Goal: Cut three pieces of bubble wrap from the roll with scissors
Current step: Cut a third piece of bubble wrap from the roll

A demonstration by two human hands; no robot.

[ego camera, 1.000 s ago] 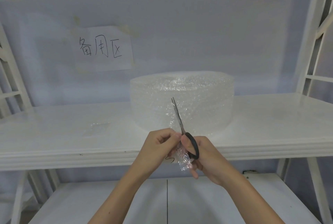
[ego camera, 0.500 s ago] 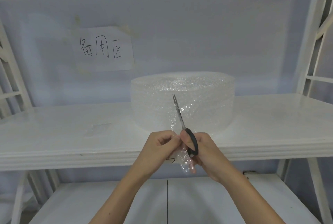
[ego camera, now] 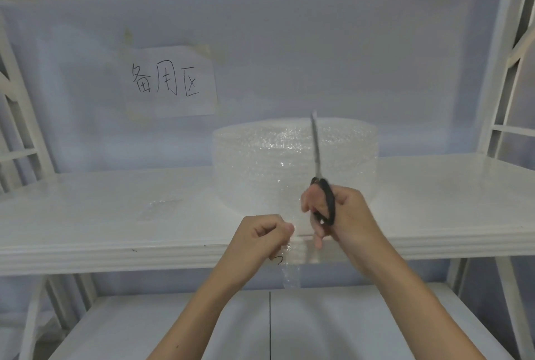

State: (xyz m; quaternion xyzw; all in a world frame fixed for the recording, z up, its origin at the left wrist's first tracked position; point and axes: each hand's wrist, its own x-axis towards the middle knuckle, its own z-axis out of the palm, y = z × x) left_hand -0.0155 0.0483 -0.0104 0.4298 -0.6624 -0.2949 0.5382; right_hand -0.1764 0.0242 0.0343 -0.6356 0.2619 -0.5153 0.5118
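A wide clear roll of bubble wrap (ego camera: 260, 163) stands on the white shelf (ego camera: 115, 232). My right hand (ego camera: 344, 215) grips the black-handled scissors (ego camera: 318, 168), blades closed and pointing up in front of the roll's right half. My left hand (ego camera: 263, 239) pinches a strip of bubble wrap (ego camera: 291, 267) that hangs down past the shelf's front edge. Whether that strip still joins the roll, I cannot tell. A small flat cut piece of bubble wrap (ego camera: 159, 209) lies on the shelf to the left.
A paper sign with handwritten characters (ego camera: 166, 82) is taped to the pale back wall. White frame posts (ego camera: 503, 70) stand at both sides, and a lower white shelf (ego camera: 333, 325) runs below my arms.
My right hand rose and moved right with the scissors, away from my left hand. The strip now hangs from my left hand alone.
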